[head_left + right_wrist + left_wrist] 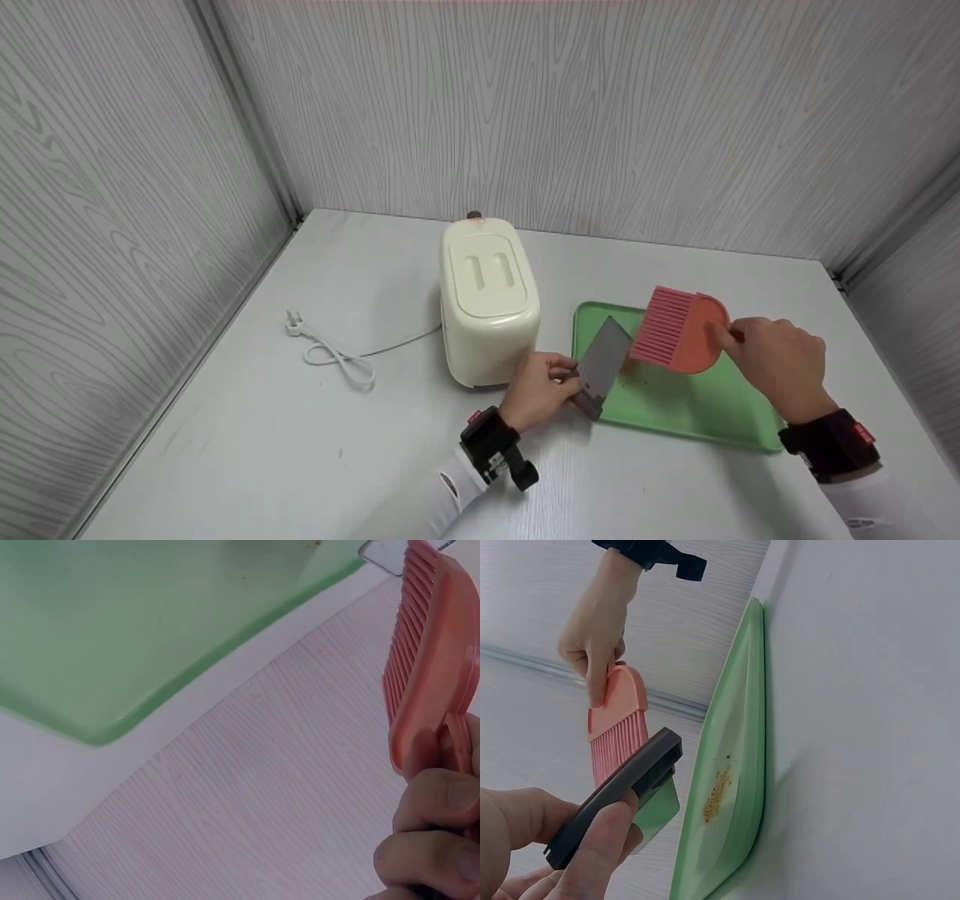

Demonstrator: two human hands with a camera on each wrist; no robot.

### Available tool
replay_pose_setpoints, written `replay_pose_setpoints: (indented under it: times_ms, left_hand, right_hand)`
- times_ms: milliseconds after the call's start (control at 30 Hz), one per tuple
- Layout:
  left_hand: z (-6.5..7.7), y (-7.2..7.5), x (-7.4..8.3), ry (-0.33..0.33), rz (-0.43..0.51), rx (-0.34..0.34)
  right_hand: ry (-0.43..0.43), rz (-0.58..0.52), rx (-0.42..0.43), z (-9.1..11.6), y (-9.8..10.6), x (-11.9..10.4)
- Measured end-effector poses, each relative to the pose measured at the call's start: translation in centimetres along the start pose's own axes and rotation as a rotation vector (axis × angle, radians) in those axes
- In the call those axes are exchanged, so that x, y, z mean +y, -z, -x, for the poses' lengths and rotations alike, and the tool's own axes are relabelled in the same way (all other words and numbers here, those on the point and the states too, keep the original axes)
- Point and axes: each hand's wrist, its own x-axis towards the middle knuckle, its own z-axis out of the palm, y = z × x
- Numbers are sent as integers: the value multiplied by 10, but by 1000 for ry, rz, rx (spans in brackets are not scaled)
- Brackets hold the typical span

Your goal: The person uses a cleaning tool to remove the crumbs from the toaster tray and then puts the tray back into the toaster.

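Note:
My left hand (538, 390) pinches the dark end of a thin grey crumb tray (604, 358), which is tilted over the left side of a green tray (705, 401). In the left wrist view, the thumb and fingers grip its dark end piece (619, 791) from both sides. My right hand (784, 364) holds an orange hand brush (701, 337) by its handle, the pink bristles (661, 326) pointing left at the crumb tray's edge. Brown crumbs (718, 795) lie on the green tray below. The right wrist view shows fingers curled round the brush handle (454, 739).
A cream toaster (487, 330) with a lid on top stands left of the green tray, close by my left hand. Its white cord (352, 356) and plug (295, 326) lie on the table farther left. Wood-grain walls (525, 112) enclose the back and sides.

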Motion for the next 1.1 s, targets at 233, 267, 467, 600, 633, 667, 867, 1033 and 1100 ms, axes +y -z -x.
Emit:
replay_pose_setpoints:
  times_ms: [233,267,467,600,633,667,867,1033,1100]
  left_hand:
    - [0,-1,-2,-11,35,-1]
    - [0,-1,-2,-12,40,-1]
    - [1,-1,-2,-5,38,-2]
    - [1,-1,0,-14,12,0]
    - [0,-1,0,-17,11,0]
    - [0,-1,0,-19,10,0]
    - [-2,-3,-1,-12,17,0]
    - [-1,-1,-1,-9,2,5]
    - [-1,-1,-1,-11,7,7]
  right_hand:
    - [35,-31,-7,8,4,-14]
    - [49,-29,5,9,4,-17]
    - [87,-69,-9,15,4,-33]
    - [54,-139,-94,16,2,-41]
    - [38,-158,-118,15,1,-43]
    - [19,-177,-142,15,-1,-44]
    - [-66,-262,-250,13,-13,-49]
    - [-97,-294,-311,16,-21,-52]
    - [-98,-287,-324,17,-23,-51]
